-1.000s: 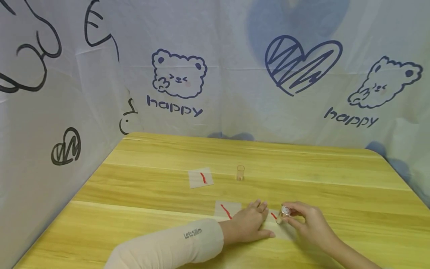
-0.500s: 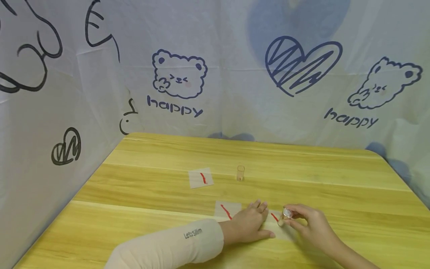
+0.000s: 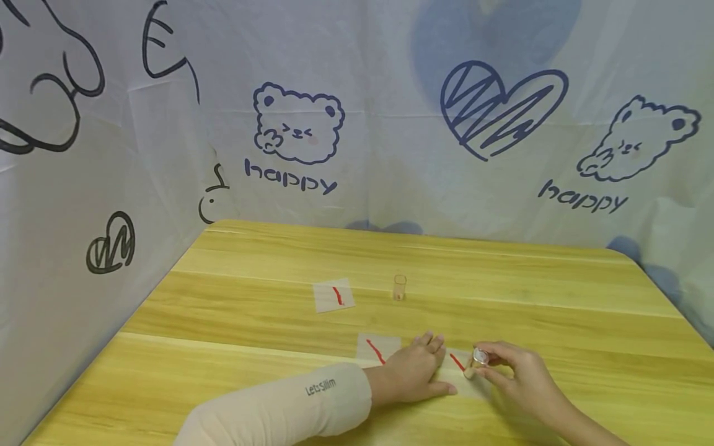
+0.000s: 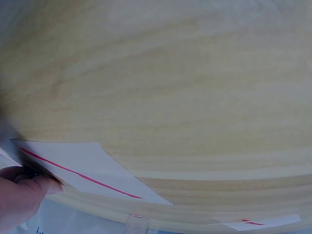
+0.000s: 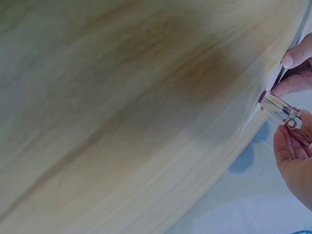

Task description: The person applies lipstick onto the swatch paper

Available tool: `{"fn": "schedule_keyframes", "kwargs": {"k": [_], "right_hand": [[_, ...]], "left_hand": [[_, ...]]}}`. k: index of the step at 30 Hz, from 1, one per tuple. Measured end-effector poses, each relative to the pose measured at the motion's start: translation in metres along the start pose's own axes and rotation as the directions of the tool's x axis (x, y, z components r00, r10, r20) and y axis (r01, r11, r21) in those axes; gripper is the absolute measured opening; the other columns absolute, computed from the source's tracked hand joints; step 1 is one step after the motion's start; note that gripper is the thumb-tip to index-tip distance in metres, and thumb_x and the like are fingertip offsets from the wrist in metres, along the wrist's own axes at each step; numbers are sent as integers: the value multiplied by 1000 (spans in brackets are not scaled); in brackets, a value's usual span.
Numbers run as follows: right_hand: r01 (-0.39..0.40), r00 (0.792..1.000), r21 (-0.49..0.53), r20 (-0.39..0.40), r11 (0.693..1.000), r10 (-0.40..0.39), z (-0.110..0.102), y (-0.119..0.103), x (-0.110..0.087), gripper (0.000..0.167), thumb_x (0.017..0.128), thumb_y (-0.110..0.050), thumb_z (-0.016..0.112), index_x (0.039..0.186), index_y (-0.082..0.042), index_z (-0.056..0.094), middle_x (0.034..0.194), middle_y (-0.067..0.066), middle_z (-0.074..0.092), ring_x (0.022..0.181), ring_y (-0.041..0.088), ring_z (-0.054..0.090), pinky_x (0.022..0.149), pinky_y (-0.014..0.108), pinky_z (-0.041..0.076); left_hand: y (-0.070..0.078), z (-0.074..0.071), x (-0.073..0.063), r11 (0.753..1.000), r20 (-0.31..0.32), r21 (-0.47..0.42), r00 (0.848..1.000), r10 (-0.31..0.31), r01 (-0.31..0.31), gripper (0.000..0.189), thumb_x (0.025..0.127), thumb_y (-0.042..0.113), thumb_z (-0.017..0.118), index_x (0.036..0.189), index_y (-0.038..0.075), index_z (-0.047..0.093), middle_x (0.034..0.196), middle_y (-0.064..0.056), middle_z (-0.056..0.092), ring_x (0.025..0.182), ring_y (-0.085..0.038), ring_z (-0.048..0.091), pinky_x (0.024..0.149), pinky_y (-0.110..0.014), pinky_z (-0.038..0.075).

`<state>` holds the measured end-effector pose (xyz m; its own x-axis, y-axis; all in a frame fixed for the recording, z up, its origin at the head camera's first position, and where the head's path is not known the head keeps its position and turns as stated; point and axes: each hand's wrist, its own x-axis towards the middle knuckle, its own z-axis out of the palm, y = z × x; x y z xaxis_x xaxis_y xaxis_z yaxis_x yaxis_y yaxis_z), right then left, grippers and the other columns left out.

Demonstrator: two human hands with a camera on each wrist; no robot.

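Observation:
In the head view, my right hand (image 3: 515, 375) pinches a lipstick (image 3: 478, 358) with a shiny silver end between thumb and fingers. It tilts, and its lower end meets a white paper (image 3: 468, 390) at the foot of a short red line (image 3: 457, 362). The right wrist view shows the dark red tip of the lipstick (image 5: 277, 106) against the paper. My left hand (image 3: 414, 371) lies flat, fingers extended, over the left part of that paper. A second white paper (image 3: 365, 353) with a red stroke is partly hidden behind this hand.
Farther back, a small clear cap (image 3: 399, 288) stands upright on the wooden table (image 3: 251, 310). Another white paper (image 3: 325, 296) with a red stroke lies left of it. White cloth (image 3: 379, 173) with drawings hangs behind the table.
My right hand has shifted slightly right and toward me with the lipstick, and the red line has grown longer. My left hand has stayed in place.

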<state>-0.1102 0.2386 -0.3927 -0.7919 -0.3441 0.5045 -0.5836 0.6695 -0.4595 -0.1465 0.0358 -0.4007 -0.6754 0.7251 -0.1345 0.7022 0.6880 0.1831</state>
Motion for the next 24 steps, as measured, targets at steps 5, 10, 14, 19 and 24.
{"fn": "schedule_keyframes", "kwargs": {"k": [5, 10, 14, 19, 24], "right_hand": [[2, 1000, 4, -2, 1000, -1, -1, 0, -1, 36, 62, 7, 77, 96, 5, 66, 86, 12, 70, 77, -4, 60, 61, 27, 57], [14, 1000, 8, -9, 1000, -14, -2, -1, -3, 38, 61, 7, 78, 97, 5, 66, 85, 12, 70, 76, -5, 60, 61, 21, 56], [37, 999, 11, -23, 999, -37, -2, -2, -4, 38, 59, 8, 78, 96, 5, 66, 84, 11, 70, 75, -5, 61, 61, 19, 55], [54, 998, -1, -38, 999, -54, -2, -2, -5, 38, 58, 8, 78, 94, 5, 67, 82, 11, 70, 74, -5, 61, 60, 19, 55], [45, 998, -5, -31, 999, -45, -4, -2, -7, 38, 58, 8, 78, 94, 4, 67, 83, 10, 70, 74, -5, 61, 61, 18, 55]], "left_hand": [[0, -1, -1, 1000, 2, 5, 1000, 5, -5, 70, 91, 59, 40, 139, 7, 42, 150, -10, 31, 139, -26, 28, 111, -32, 32], [0, -1, -1, 1000, 3, 8, 1000, 7, -7, 70, 91, 59, 39, 139, 7, 42, 150, -10, 31, 140, -26, 28, 112, -32, 31], [0, -1, -1, 1000, 0, 8, 1000, 12, -12, 71, 92, 59, 39, 139, 6, 42, 149, -11, 31, 140, -26, 28, 112, -32, 30], [0, -1, -1, 1000, 1, 11, 1000, 12, -12, 71, 92, 59, 40, 139, 6, 42, 149, -11, 32, 139, -26, 28, 112, -32, 31], [1, -1, -1, 1000, 8, 13, 1000, 6, -6, 71, 91, 59, 40, 139, 6, 41, 149, -10, 32, 139, -26, 28, 112, -32, 31]]}}
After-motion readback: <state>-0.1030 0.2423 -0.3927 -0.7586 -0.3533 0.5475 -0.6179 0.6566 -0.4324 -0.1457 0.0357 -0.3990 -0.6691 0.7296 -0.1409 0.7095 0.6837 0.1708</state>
